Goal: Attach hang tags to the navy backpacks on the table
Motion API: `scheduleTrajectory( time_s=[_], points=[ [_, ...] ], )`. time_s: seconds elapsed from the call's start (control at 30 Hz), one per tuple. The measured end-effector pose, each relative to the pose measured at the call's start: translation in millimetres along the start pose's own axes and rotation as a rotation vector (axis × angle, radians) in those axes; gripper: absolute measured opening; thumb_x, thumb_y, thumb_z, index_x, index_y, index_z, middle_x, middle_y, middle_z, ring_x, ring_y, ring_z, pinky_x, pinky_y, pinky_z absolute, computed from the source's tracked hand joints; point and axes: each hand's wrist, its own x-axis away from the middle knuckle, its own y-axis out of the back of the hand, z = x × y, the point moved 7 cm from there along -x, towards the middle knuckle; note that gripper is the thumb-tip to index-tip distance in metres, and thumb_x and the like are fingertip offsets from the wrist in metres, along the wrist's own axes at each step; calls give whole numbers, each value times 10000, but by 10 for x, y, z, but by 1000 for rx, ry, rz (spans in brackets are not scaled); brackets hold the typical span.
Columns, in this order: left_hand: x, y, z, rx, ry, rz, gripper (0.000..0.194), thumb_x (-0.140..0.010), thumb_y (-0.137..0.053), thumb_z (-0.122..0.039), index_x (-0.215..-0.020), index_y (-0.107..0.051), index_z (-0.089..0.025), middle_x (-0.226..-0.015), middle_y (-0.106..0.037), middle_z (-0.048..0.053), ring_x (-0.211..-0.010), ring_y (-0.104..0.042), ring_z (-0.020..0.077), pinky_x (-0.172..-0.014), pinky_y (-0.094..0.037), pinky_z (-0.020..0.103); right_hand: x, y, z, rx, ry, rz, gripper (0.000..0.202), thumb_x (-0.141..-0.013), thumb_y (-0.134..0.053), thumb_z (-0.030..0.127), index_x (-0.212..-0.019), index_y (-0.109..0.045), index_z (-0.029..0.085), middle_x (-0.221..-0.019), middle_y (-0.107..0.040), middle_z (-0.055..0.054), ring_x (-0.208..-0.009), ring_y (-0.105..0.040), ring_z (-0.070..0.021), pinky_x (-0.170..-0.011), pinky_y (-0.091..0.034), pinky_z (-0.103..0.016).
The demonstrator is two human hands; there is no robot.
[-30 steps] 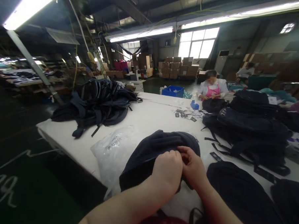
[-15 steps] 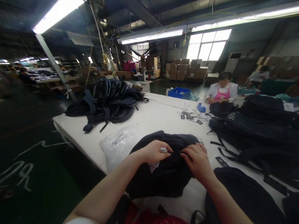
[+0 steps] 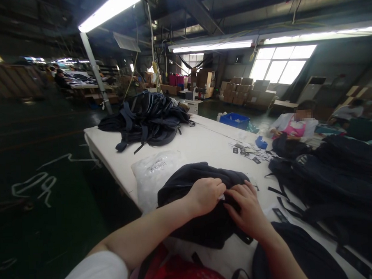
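A dark backpack (image 3: 190,176) lies on the white table right before me, with both hands on its upper middle. My left hand (image 3: 207,195) is closed, its fingertips curled down at the bag. A bit of a crumpled white piece (image 3: 222,197), paper or cloth, peeks out under those fingers. Close beside it, my right hand (image 3: 246,202) grips the bag's fabric with bent fingers, thumb lower down. The exact spot between the fingertips is hidden. Behind the bag on the left rests a clear plastic bag (image 3: 153,169) with white contents and handwriting.
Dark backpacks form a heap (image 3: 148,120) at the table's far left. More dark bags (image 3: 338,170) cover the right side. Loose tags (image 3: 251,151) lie near a small blue tape dispenser (image 3: 261,142). Beyond stand a blue bin (image 3: 234,121) and a co-worker in a pink apron (image 3: 296,128).
My left hand has moved right and turned over, up against my right hand, with the white piece now mostly covered. The view has swung left. The co-worker leans lower over a dark bag.
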Motion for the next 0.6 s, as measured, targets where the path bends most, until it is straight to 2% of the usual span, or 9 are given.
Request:
scheduleTrajectory(
  time_s=[0.13, 0.27, 0.37, 0.5, 0.6],
  points=[
    [0, -61, -53, -47, -18, -50, 122, -916, -450, -197, -927, -570, -176, -904, -626, 44, -812, -597, 203, -653, -462, 333, 28, 6, -99, 39, -32, -37, 234, -876, -485, 187, -1023, -651, 264, -885, -659, -24, -842, -606, -197, -1066, -286, -514],
    [52, -140, -131, -110, 10, -153, 192, -960, -383, -232, -962, -567, -175, -889, -609, 54, -825, -583, 211, -660, -461, 344, 12, -2, -185, -2, -105, -39, 208, -908, -467, 218, -970, -663, 247, -888, -689, -24, -856, -635, -200, -1039, -320, -506],
    [79, -224, -162, -125, 22, -184, 223, -968, -366, -239, -977, -579, -175, -895, -606, 58, -819, -578, 205, -661, -462, 340, -5, 5, -208, -18, -159, -30, 235, -940, -436, 250, -913, -670, 238, -857, -696, -20, -829, -639, -193, -1031, -336, -489],
    [81, -244, -140, -35, 24, -197, 209, -949, -416, -257, -908, -609, -186, -862, -615, 47, -810, -585, 187, -689, -466, 320, 0, 6, -165, -19, -137, -13, 210, -926, -447, 242, -915, -657, 238, -868, -685, -26, -852, -625, -200, -1034, -323, -488],
    [102, -167, -93, 77, 65, -238, 238, -955, -401, -274, -961, -627, -203, -870, -632, 39, -822, -593, 176, -732, -471, 307, 36, 10, -146, 24, -122, -45, 137, -880, -532, 263, -959, -641, 237, -898, -672, -31, -883, -609, -214, -1048, -293, -500]
  ],
)
